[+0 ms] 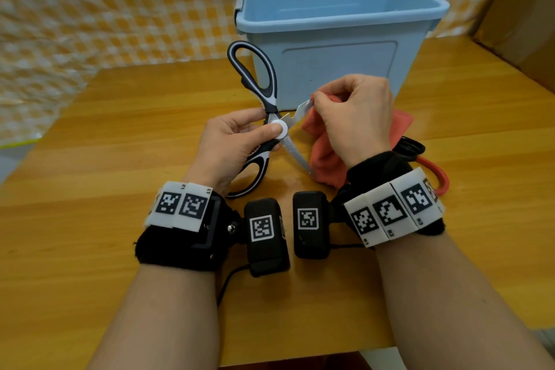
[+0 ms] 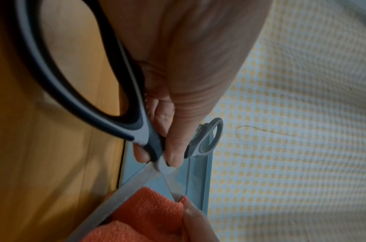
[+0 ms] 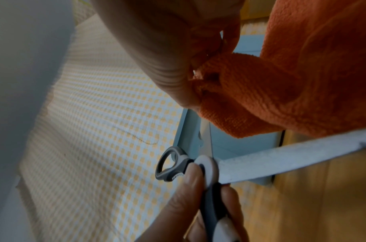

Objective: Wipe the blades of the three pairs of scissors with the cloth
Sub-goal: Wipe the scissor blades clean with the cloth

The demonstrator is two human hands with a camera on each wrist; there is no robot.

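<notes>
Black-and-white kitchen scissors [image 1: 260,81] stand spread open above the wooden table [image 1: 120,135]. My left hand [image 1: 267,133] pinches them at the white pivot disc, thumb on top; the left wrist view shows the same hold [image 2: 157,158]. My right hand [image 1: 318,102] pinches the orange cloth [image 1: 324,156] round the tip of the upper blade [image 1: 301,109]. The lower blade [image 1: 297,156] points toward me, bare. In the right wrist view the cloth [image 3: 302,81] bunches under my fingers, above that long bare blade [image 3: 292,157].
A light blue plastic bin [image 1: 339,27] stands just behind the scissors. Behind my right wrist lie a red scissor handle [image 1: 435,171] and black handle loops [image 1: 410,147]. A yellow checked sheet [image 1: 90,9] hangs at the back; cardboard [image 1: 525,24] at the right.
</notes>
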